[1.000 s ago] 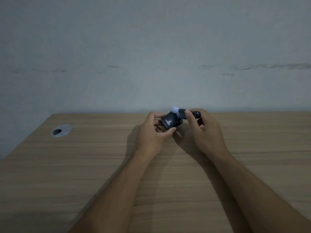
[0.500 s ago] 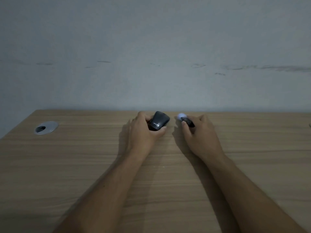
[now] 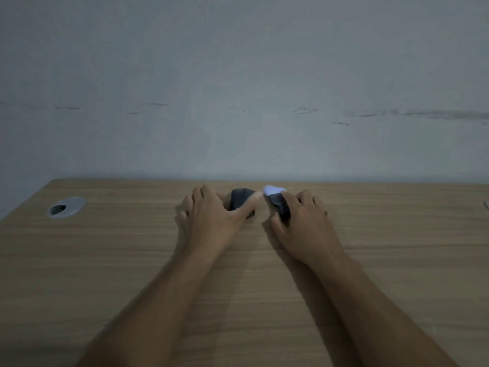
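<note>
**Desk inventory: two hands, two small dark items**

Item 1 — black rounded case [image 3: 239, 200], count one. It sits on the wooden desk [image 3: 397, 260] near the far edge, close to the wall [image 3: 238, 75]. The left hand [image 3: 209, 221] grips it: the thumb lies across its near right side, the other fingers curl round its left and far side, so that only the top and right portion of the case shows between thumb and forefinger. The hand rests low on the desk surface.

Item 2 — small dark piece with a pale bluish-white tip [image 3: 276, 198], count one. It lies just to the right of the case, apart from it by a narrow strip of bare wood. The right hand [image 3: 301, 223] holds it: the dark body runs under the forefinger and thumb, and the pale tip sticks out beyond the fingertips, pointing away and leftward toward the case. The remaining fingers are curled down onto the desk. The picture is slightly blurred here, so the exact pinch cannot be made out.

Item 3 — round grey cable grommet [image 3: 66, 207], count one, set into the desk at far left, well apart from both hands.

Both forearms stretch from the near edge toward the middle of the desk.
</note>
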`<state>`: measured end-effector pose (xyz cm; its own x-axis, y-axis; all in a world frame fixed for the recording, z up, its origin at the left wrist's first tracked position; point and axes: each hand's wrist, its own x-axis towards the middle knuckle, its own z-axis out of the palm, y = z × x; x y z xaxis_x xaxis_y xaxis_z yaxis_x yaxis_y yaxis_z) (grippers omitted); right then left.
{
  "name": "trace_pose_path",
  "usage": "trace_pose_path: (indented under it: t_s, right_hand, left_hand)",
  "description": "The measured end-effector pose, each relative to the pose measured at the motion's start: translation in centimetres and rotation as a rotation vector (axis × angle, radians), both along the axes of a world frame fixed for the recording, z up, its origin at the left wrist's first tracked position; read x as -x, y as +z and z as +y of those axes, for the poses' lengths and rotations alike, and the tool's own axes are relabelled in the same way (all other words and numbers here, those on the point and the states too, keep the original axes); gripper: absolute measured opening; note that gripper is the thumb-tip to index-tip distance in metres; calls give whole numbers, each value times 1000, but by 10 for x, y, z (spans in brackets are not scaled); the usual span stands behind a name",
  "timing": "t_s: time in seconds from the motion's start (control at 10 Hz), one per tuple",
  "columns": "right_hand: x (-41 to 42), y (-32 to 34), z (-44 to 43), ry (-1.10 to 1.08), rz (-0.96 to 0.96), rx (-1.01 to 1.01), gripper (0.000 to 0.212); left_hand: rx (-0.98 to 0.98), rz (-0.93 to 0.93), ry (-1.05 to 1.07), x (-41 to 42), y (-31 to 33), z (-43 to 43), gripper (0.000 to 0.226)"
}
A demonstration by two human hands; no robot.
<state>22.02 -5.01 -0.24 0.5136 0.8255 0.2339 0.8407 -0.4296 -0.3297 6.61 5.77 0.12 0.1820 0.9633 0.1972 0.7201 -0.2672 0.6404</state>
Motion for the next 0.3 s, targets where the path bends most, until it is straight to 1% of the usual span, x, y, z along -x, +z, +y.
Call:
trace_pose_path:
  t_s: [0.1, 0.2, 0.3]
  right_hand:
    - [-3, 6, 0, -9, 3, 5, 48]
    - [1, 8, 0, 22, 26, 72, 56]
    - [-2, 31, -2, 29, 36, 179, 65]
  left_hand:
    - [-74, -42, -152, 16, -2, 20, 48]
    - [-190, 171, -272, 33, -16, 39, 37]
    - [-232, 287, -321, 34, -27, 47, 45]
